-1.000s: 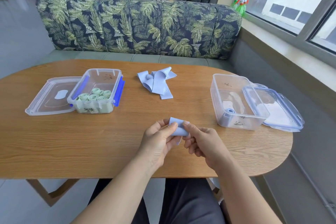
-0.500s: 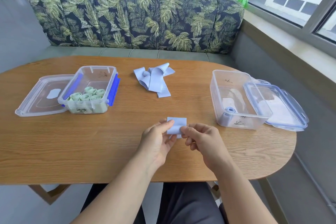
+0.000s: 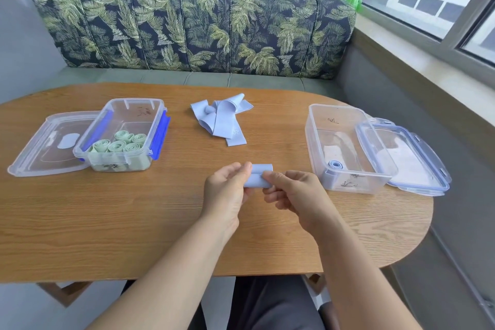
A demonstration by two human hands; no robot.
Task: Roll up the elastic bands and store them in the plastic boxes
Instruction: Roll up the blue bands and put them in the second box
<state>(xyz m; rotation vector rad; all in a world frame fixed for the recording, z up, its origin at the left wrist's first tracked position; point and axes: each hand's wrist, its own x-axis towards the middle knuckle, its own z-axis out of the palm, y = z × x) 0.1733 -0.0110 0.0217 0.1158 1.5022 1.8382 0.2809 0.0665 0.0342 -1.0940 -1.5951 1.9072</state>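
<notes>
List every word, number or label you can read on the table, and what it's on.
"20": pale print near one end of the loose light-blue elastic band.
Dark handwritten marks on the clear plastic box holding green rolls: too scrawled to read.
Dark handwritten marks on the clear plastic box holding a blue roll: also unreadable.

**Inspector A:** Table top [image 3: 107,222]: wood, open grain, matt finish.

**Inspector B:** Left box [image 3: 132,100] and right box [image 3: 337,126]: clear plastic, glossy. Left lid [image 3: 40,147] and right lid [image 3: 417,158]: the same. Clips [image 3: 160,134] on the left box: blue plastic.

**Inspector A:** Loose blue bands [image 3: 225,120] and blue band roll [image 3: 261,168]: smooth, matt elastic sheet. Green rolls [image 3: 117,145]: same finish.

**Inspector B:** Sofa back [image 3: 187,27]: leaf-print cloth, matt. Window frame [image 3: 455,35]: smooth and grey; material cannot be told.
</notes>
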